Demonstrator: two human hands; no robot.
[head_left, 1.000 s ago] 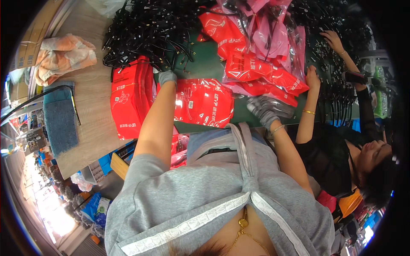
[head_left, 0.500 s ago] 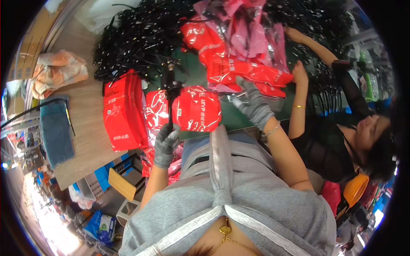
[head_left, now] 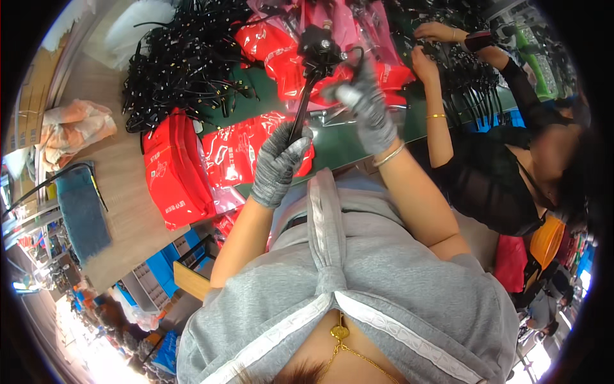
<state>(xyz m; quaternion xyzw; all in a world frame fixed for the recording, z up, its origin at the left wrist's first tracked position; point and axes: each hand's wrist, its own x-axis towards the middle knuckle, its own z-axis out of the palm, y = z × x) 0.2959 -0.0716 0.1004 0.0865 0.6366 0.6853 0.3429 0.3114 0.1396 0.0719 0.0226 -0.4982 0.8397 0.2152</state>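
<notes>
Gloved in grey, my left hand (head_left: 281,163) is closed round the shaft of a black stick-shaped device (head_left: 302,109). Its bulky jointed head (head_left: 320,51) points up and away from me. My right hand (head_left: 368,105), also gloved, is raised beside that head, its fingers smeared by motion. A thin dark loop shows near those fingertips; whether they grip it I cannot make out. Partly behind my left hand lies a flat red plastic bag (head_left: 233,150) on the green table surface (head_left: 342,150). A stack of red bags (head_left: 173,176) sits to its left.
Tangled black cables with small metal ends (head_left: 182,70) heap up at the far left. Red and pink bags (head_left: 272,54) pile up at the back. A co-worker's hands (head_left: 428,48) work among black cables at the right. A blue cloth (head_left: 83,211) lies far left.
The device has swung up and to the right with my left hand. My right hand has moved from the red bags toward the device's head. The co-worker's hands have shifted slightly.
</notes>
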